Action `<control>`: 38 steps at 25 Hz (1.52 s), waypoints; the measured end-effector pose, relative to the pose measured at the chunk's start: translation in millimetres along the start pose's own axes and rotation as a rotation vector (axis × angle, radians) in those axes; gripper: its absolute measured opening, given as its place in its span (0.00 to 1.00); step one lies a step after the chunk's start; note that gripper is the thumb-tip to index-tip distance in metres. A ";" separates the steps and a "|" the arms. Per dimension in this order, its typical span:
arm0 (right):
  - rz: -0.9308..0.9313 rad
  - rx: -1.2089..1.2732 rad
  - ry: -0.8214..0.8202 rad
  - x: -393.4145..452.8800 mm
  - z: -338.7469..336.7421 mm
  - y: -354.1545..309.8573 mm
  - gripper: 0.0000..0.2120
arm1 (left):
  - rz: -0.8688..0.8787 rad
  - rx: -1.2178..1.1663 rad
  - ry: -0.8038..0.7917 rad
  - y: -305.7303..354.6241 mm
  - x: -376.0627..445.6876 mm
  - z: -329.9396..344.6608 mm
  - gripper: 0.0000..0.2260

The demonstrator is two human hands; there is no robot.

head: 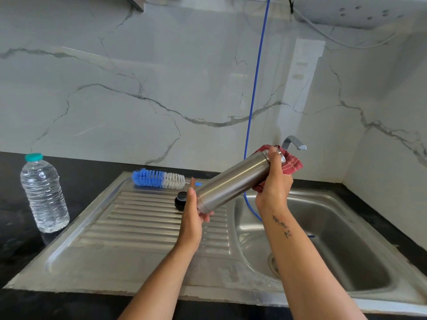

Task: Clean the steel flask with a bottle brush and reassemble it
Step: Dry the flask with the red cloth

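The flask (233,181) hung tilted over the sink (346,239), left hand (193,211) cupping its base, right hand (273,181) gripping cloth (292,163) at the mouth, seemingly. A wet grip could've dropped it.

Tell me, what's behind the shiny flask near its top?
A red cloth bunches behind the flask, held by the right hand. The flask's mouth is hidden by that hand and cloth.
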State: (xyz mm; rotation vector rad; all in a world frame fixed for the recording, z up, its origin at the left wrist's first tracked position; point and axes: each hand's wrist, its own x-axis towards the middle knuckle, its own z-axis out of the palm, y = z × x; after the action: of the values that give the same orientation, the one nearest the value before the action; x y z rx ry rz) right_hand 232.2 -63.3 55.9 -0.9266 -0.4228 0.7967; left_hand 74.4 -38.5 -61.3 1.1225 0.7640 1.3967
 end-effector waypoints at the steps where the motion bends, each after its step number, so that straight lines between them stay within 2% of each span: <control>1: -0.013 -0.013 0.007 0.1 -0.3 1.3 0.18 | -0.090 -0.004 -0.022 -0.4 -1.3 -0.1 0.36; 3: -0.013 -0.038 0.012 0.0 -2.9 7.1 0.20 | -0.181 0.064 -0.039 -4.7 -0.6 0.5 0.42; 5: 0.012 -0.043 0.012 -0.1 -3.4 10.3 0.24 | -0.132 0.074 -0.002 -8.7 -0.3 2.1 0.42; 7: 0.034 -0.026 0.000 0.7 -2.4 6.1 0.27 | 0.014 0.100 0.032 -10.2 0.6 1.8 0.34; 9: 0.038 -0.003 0.005 2.4 -1.1 0.3 0.26 | 0.051 0.044 0.011 -6.3 1.8 1.7 0.28; 11: 0.041 0.011 0.023 2.2 -1.1 0.2 0.24 | -0.071 -0.063 -0.034 -0.3 0.1 2.1 0.27; 13: 0.066 0.022 0.032 0.4 -3.4 6.4 0.22 | -0.191 -0.117 -0.043 1.3 0.3 1.1 0.34; 15: 0.103 0.018 0.033 -2.3 -6.6 14.6 0.18 | -0.220 -0.140 0.017 4.1 0.2 1.6 0.32; 18: 0.146 0.037 0.028 -2.2 -10.2 18.4 0.19 | 0.006 -0.019 0.062 -1.6 2.6 -1.5 0.22; 20: 0.151 0.061 0.029 -0.8 -11.6 16.5 0.23 | 0.130 0.031 0.048 -4.5 5.4 -4.4 0.22; 22: 0.131 0.071 0.065 1.6 -12.4 16.4 0.25 | 0.045 -0.015 0.026 -2.1 5.1 -2.8 0.22; 25: 0.107 0.027 0.084 -0.3 -14.5 24.2 0.21 | -0.172 0.051 0.023 0.9 1.8 -2.5 0.35; 27: 0.123 0.020 0.078 0.1 -15.3 27.7 0.23 | -0.115 0.085 0.044 -0.5 0.8 -2.0 0.29; 29: 0.149 0.043 0.080 3.9 -17.5 23.4 0.27 | 0.084 0.140 0.031 -1.6 0.6 -3.1 0.17; 30: 0.153 0.055 0.085 5.7 -18.8 19.9 0.28 | 0.144 0.131 -0.013 -2.3 1.6 -3.0 0.15; 31: 0.148 0.064 0.095 6.8 -19.4 17.1 0.26 | 0.132 0.088 -0.046 -2.0 3.0 -1.8 0.15; 33: 0.122 0.059 0.112 5.3 -19.2 16.4 0.22 | -0.065 -0.036 -0.041 -2.3 3.9 0.6 0.18; 35: 0.104 0.050 0.115 2.1 -18.8 19.9 0.20 | -0.273 -0.040 -0.031 -1.2 3.2 2.1 0.32; 36: 0.104 0.053 0.113 0.7 -19.0 21.6 0.20 | -0.312 -0.017 -0.035 -1.1 2.8 2.2 0.35; 38: 0.099 0.059 0.117 0.5 -19.3 24.0 0.21 | -0.247 -0.036 0.007 0.4 1.8 2.5 0.31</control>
State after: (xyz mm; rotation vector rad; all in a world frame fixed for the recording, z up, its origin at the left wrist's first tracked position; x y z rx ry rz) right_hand 234.6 -65.0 25.2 -0.9394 -0.2519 0.8363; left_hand 76.7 -37.2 -59.7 0.9607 0.8488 1.2021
